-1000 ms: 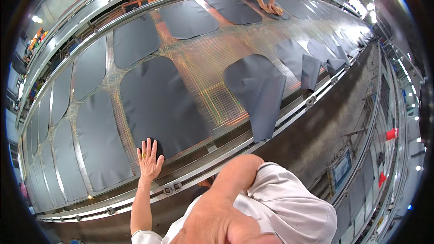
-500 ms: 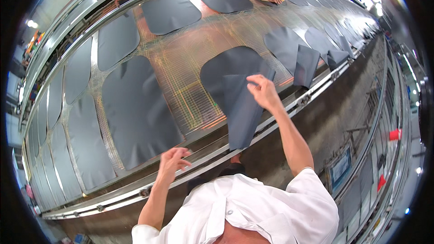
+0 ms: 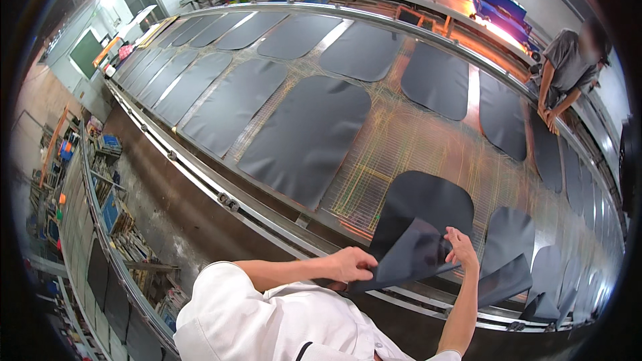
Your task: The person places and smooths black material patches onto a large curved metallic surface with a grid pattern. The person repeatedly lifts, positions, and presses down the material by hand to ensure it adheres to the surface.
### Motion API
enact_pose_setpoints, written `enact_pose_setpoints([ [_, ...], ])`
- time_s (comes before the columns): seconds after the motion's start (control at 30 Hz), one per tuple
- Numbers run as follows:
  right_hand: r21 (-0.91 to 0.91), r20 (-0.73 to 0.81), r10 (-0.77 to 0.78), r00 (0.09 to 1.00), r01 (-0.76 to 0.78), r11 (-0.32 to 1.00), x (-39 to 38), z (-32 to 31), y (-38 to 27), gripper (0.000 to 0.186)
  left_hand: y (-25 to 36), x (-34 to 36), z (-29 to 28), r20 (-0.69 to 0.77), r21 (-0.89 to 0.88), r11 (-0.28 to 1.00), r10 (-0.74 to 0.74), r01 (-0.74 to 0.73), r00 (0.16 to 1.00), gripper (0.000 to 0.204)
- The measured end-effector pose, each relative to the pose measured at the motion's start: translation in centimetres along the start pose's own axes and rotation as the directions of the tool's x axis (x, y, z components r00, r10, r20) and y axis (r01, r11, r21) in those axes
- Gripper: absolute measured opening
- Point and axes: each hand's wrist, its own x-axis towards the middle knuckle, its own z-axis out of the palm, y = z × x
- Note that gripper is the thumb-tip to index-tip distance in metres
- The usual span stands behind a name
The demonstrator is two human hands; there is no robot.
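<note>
My left hand [image 3: 354, 264] has its fingers curled on the lower-left edge of a folded dark grey sheet [image 3: 408, 254]. My right hand [image 3: 460, 249] has bent fingers on the same flap at its right edge. The rest of that sheet [image 3: 421, 194] lies flat on the long metal table [image 3: 361, 187], whose surface shows coloured grid lines. Just right, another dark sheet [image 3: 508, 234] also has its near part folded over.
Rows of flat dark rounded sheets [image 3: 301, 134] cover the table. A metal rail [image 3: 167, 147] runs along its near edge. A co-worker in grey [image 3: 562, 73] leans over the far side. Racks with blue bins [image 3: 110, 180] stand behind at the lower left.
The view has swung leftward. My left hand has come from the table edge onto the folded sheet. My right hand has reached onto the flap, which now sits at a different slant.
</note>
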Motion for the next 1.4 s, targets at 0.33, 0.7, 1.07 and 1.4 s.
enact_pose_setpoints([
  [0.33, 0.213, -0.004, 0.240, 0.971, -0.234, 0.949, -7.6, -1.8, -2.8, 0.060, 0.4, 0.4, 2.3, 0.278, -0.159, 0.952, 0.297, -0.261, 0.913, 0.025],
  [0.7, 0.367, -0.331, 0.580, 0.745, -0.464, 0.806, -21.2, 2.4, 5.7, 0.011, -2.7, 2.0, 1.2, 0.174, -0.217, 0.962, -0.128, 0.165, 0.976, 0.028],
  [1.07, 0.701, -0.406, 0.077, 0.911, 0.255, 0.666, -13.8, -4.4, -6.3, 0.013, -1.7, 2.4, 2.6, 0.263, -0.117, 0.819, -0.519, 0.561, 0.813, 0.076],
  [1.4, 0.732, -0.301, -0.090, 0.949, 0.291, 0.616, -13.2, -5.3, -6.5, 0.020, 2.6, 0.1, 2.7, 0.026, -0.974, 0.190, -0.458, 0.126, 0.889, 0.024],
])
